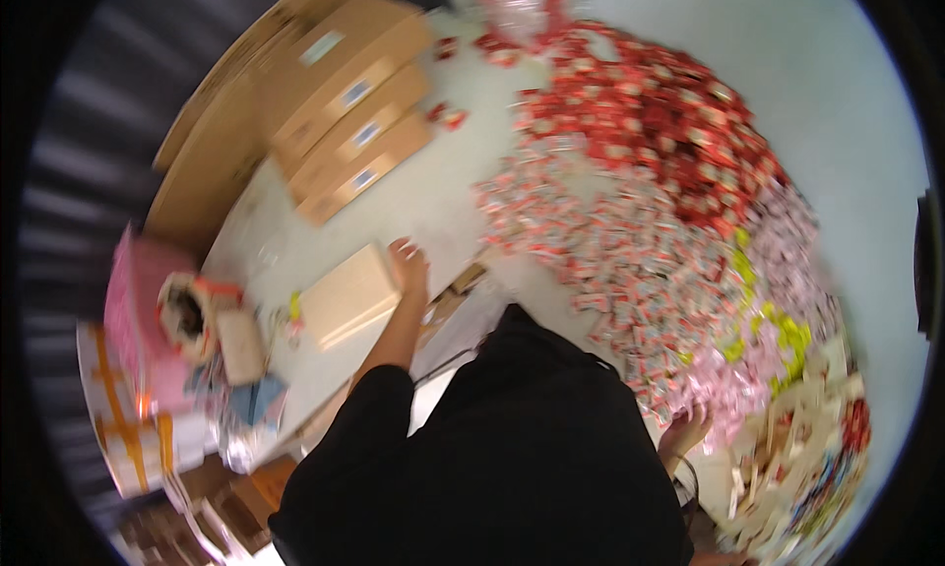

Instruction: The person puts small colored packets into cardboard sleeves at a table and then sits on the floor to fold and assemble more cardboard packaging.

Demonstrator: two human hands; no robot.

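Observation:
My left hand [408, 265] is at the right end of a pale cardboard box [353, 294] on the light tabletop [443, 175]. Blur hides whether its fingers grip the box or only touch it. On the other side of my body, my right hand [686, 429] reaches to the edge of a heap of shiny pink packets [727, 389], fingers apart. Small red-and-white packets [635, 271] spread across the table just beyond that hand. Behind these lies a large mound of red packets [664, 123].
Stacked brown cartons [354, 108] stand at the back left. Further left are a pink bag [144, 315] and a tape roll [184, 315]. Yellow-green packets [790, 337], lilac packets [786, 256] and mixed sachets [797, 448] lie at right. Another person's hand [720, 558] may show at the bottom edge.

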